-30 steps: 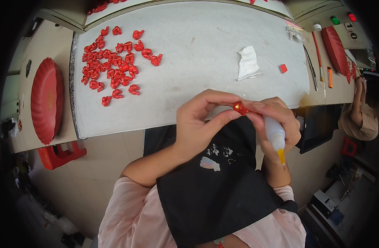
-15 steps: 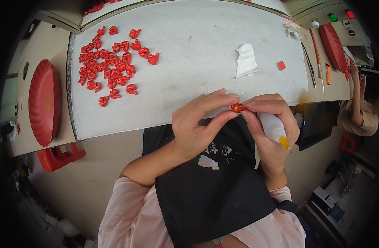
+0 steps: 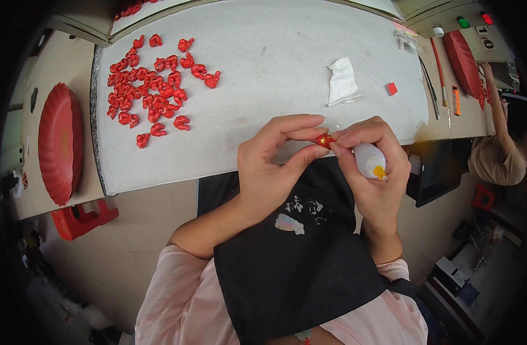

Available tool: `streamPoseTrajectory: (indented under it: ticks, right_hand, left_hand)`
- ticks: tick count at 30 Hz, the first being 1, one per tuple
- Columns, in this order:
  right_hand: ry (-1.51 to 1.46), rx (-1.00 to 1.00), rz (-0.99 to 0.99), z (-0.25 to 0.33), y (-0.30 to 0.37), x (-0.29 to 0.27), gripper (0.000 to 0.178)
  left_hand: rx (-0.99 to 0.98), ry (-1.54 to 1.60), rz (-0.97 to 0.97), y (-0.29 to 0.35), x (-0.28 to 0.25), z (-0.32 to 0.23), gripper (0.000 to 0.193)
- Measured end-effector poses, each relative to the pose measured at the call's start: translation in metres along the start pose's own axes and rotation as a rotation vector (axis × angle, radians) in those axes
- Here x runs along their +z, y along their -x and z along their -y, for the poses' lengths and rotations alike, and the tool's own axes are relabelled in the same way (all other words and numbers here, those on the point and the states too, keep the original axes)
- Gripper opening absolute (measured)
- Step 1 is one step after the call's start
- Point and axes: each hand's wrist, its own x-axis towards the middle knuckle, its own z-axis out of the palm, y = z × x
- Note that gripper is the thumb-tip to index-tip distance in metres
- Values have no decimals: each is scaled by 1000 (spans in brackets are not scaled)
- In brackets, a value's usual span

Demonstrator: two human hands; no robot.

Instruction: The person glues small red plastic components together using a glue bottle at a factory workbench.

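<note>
Between the fingertips of both hands, just over the table's near edge, is a small glossy red figurine (image 3: pixel 325 140) with a yellow-gold mark on it. My left hand (image 3: pixel 275 158) pinches its left side with thumb and fingers. On the other side, my right hand (image 3: pixel 375 167) grips it with thumb and forefinger. Tucked in the right palm as well is a white squeeze bottle (image 3: pixel 368 160) with a yellow tip, which points back toward me. Many similar red figurines (image 3: pixel 154 86) lie in a loose cluster on the white-covered table (image 3: pixel 263 75), at the left.
A crumpled white tissue (image 3: pixel 343 83) and a small red block (image 3: pixel 391 88) lie at the right of the table. Beyond them are a brush (image 3: pixel 440 72) and an orange-handled tool (image 3: pixel 456 100). Red scalloped trays (image 3: pixel 60 144) stand at both sides. Another person (image 3: pixel 496 149) works at far right.
Both hands have shifted slightly up and left with the figurine, which has turned a little. The bottle has tilted, so its tip points more toward me.
</note>
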Motion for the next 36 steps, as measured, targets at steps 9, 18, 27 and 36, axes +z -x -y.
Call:
streamPoseTrajectory:
  ticks: [9, 18, 27, 36]
  right_hand:
    - [-22, -35, -43, -12, -3, 7, 15]
    - [-100, 0, -85, -16, -4, 7, 17]
    - [-126, 84, -130, -6, -5, -10, 14]
    - [-206, 196, -92, -2, -2, -10, 13]
  left_hand:
    - [4, -70, -16, -3, -1, 2, 27]
    - [-3, -19, 44, -6, -1, 3, 29]
    - [-302, 430, 94, -10, -7, 4, 21]
    - [-403, 591, 159, -9, -10, 7, 19]
